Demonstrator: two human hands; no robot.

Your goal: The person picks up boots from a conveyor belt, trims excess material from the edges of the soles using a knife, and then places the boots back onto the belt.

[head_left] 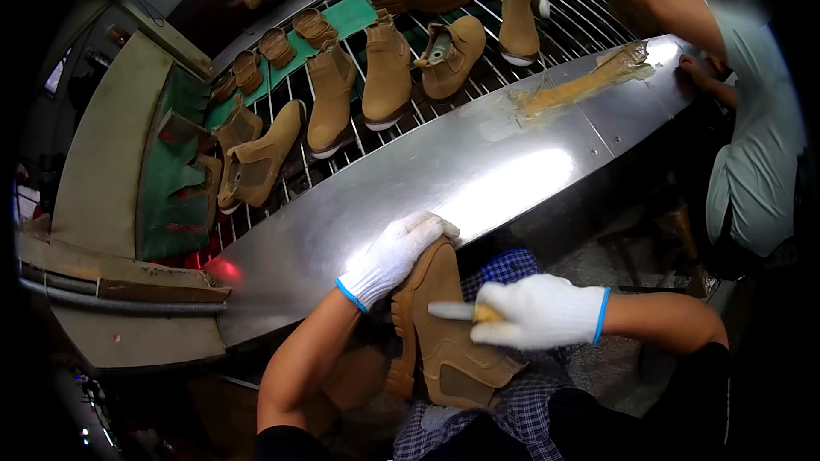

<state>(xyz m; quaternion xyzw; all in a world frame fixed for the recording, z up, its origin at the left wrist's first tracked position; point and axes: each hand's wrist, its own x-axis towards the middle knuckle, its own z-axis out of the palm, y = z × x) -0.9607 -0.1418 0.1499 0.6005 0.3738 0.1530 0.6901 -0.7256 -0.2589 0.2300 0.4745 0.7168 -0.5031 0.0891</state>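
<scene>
**Boot on the lap, more on the belt**

Nearest is a tan boot (pixel 444 333) lying on its side across a checked cloth (pixel 512 410) on the person's lap, just below the steel shelf (pixel 478 179). The left hand (pixel 395 258), in a white glove, is closed over the boot's toe. The right hand (pixel 536 312), gloved too, is curled round a small pale-tipped tool (pixel 461 312) whose tip rests against the boot's side.

I'd say a slip is the risk: the boot is held only at the toe, so a hard push could twist it and drag the tip across the suede.

On the wire conveyor (pixel 564 0) beyond I count about seven tan boots (pixel 389 77), with some four loose tan pieces further back. A glue-coloured smear (pixel 581 85) marks the shelf. At the right a co-worker's arm (pixel 658 4) reaches over the belt.
</scene>
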